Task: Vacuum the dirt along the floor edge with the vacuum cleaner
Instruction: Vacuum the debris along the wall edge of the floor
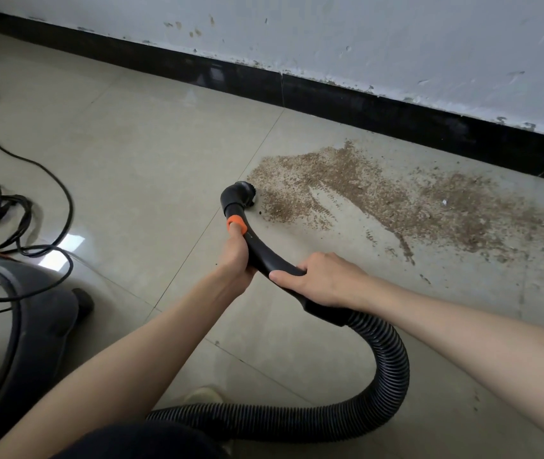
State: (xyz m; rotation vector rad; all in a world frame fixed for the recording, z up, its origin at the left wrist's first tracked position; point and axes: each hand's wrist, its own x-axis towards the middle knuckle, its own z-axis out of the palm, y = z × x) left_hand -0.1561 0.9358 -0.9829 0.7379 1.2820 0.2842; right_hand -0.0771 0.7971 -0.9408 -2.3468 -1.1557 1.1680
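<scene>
Hose (pixel 393 369), black and ribbed, loops along the floor at six o'clock and climbs toward four, probably left slack so the wand can swing freely. Its end feeds a curved black handle (pixel 264 256), which both hands hold. The right hand (pixel 322 279) wraps the rear of the handle near the hose cuff, fingers curled over the top, likely to carry the weight and steer. The left hand (pixel 236 255) grips further forward, just below the orange collar (pixel 237 224), seemingly to aim the tip with finer control. Ahead of it, the round brush nozzle (pixel 241 195) sits angled at the floor, at the near-left fringe of the dirt (pixel 396 197). That brown grit spreads from centre out toward three o'clock, thinning just short of the black skirting (pixel 330 104) below the scuffed white wall (pixel 396 38); most of it looks uncollected. At eight o'clock the grey vacuum body (pixel 25 309) stands close by, and its power cord (pixel 2 210) lies coiled at nine, well apart from the dirt.
</scene>
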